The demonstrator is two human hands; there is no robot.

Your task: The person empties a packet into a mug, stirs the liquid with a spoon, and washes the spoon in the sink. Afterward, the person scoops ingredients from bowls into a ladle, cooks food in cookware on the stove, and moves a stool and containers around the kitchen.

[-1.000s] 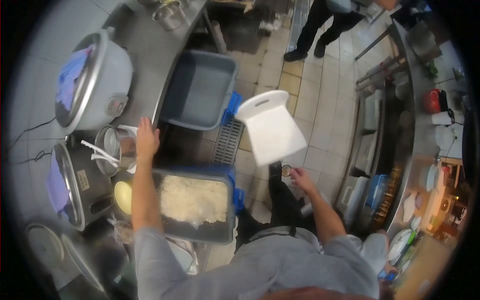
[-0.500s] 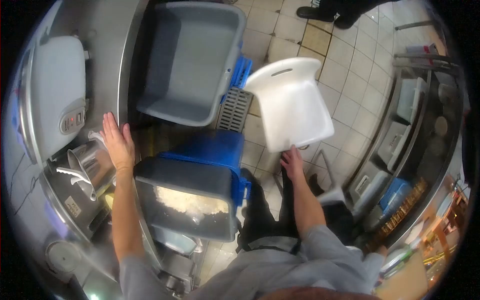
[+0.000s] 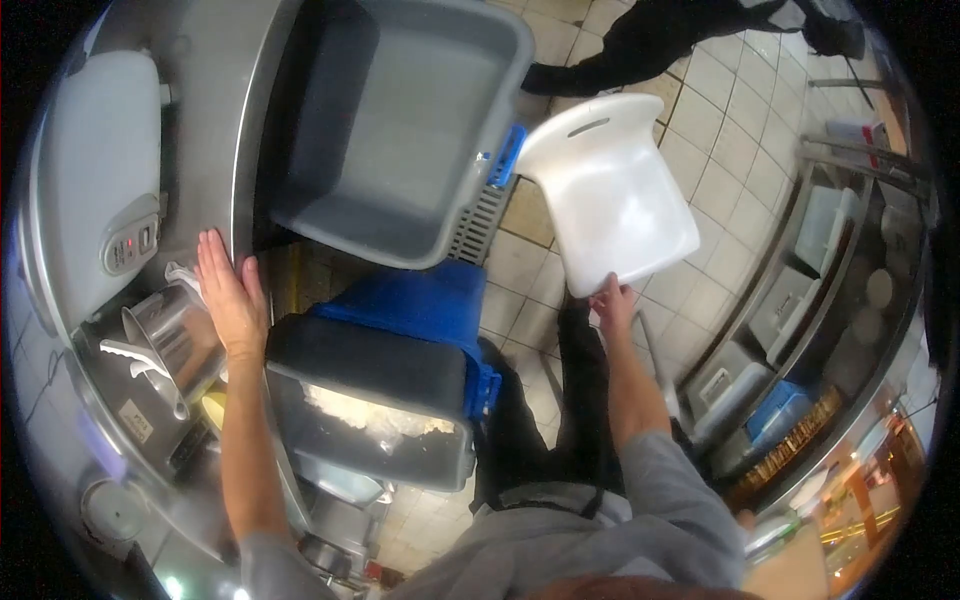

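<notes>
My left hand [image 3: 232, 305] lies flat with its fingers extended on the edge of the steel counter [image 3: 205, 140], palm down. My right hand [image 3: 613, 300] has its fingers bent around the near edge of a white plastic chair [image 3: 625, 215], gripping the seat rim. The chair's back, with a slot in it, points away from me. Beside my left hand stands a shiny metal container [image 3: 178, 335] with white-handled utensils. Below my forearms, a dark grey tub [image 3: 300, 430] holds a pale, crumbly mass [image 3: 375, 415].
A large grey tub [image 3: 420, 120] sits beyond a blue container [image 3: 410, 300]. On the counter is a rice cooker [image 3: 100, 170] with a small red light. A person's dark-clothed leg [image 3: 650, 40] crosses the far tiled floor. Shelves with lidded boxes [image 3: 790, 315] line the right.
The chair and my right hand have shifted right in view, with the fingers now closed on the seat rim. The other person has moved further into view. My left hand stays on the counter edge.
</notes>
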